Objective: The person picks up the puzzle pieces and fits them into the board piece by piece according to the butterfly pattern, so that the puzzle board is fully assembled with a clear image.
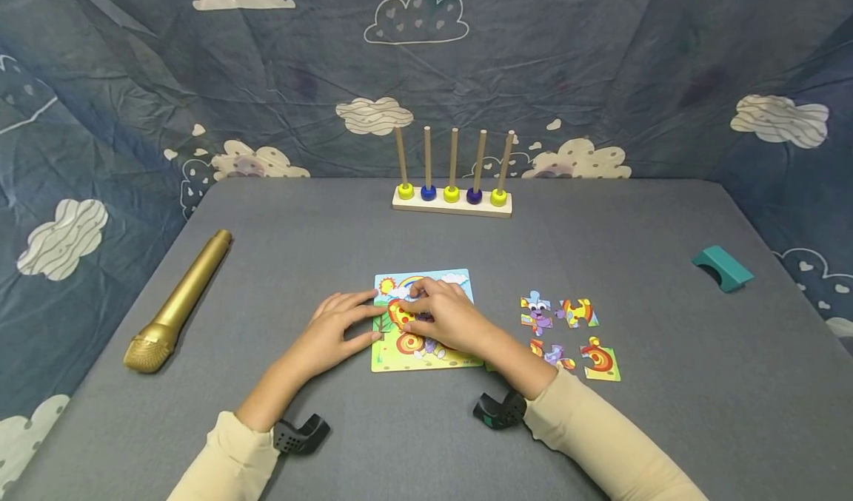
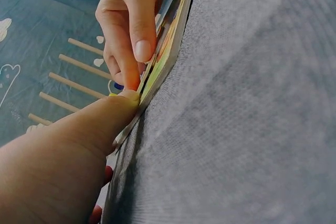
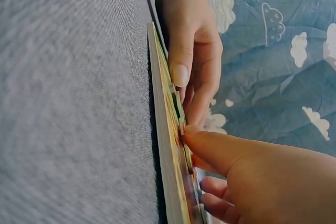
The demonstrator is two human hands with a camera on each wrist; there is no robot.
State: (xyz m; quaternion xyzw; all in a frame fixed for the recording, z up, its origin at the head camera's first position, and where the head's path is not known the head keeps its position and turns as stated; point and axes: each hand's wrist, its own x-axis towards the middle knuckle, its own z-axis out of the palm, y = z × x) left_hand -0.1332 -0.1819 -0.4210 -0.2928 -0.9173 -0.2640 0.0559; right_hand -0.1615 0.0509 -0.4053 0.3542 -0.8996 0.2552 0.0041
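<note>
A picture puzzle board [image 1: 426, 360] with a sun, rainbow and butterfly lies in front of the person. The left hand [image 1: 336, 331] rests at its left side, fingers stretched out, with fingertips and thumb on the board's edge. Over the upper middle of the board, the right hand [image 1: 446, 316] pinches a red and yellow puzzle piece [image 1: 396, 313] between thumb and index finger. The piece lies at the left part of the picture. In the right wrist view, the right thumb [image 3: 210, 142] presses at the piece's edge, with the left thumb [image 3: 181, 72] close by.
Several loose puzzle pieces [image 1: 603, 360] lie right of the board, partly behind the right forearm. A peg stand [image 1: 453, 206] with coloured rings stands at the back. A gold microphone [image 1: 180, 305] lies at the left, a teal arch block [image 1: 726, 268] at the far right.
</note>
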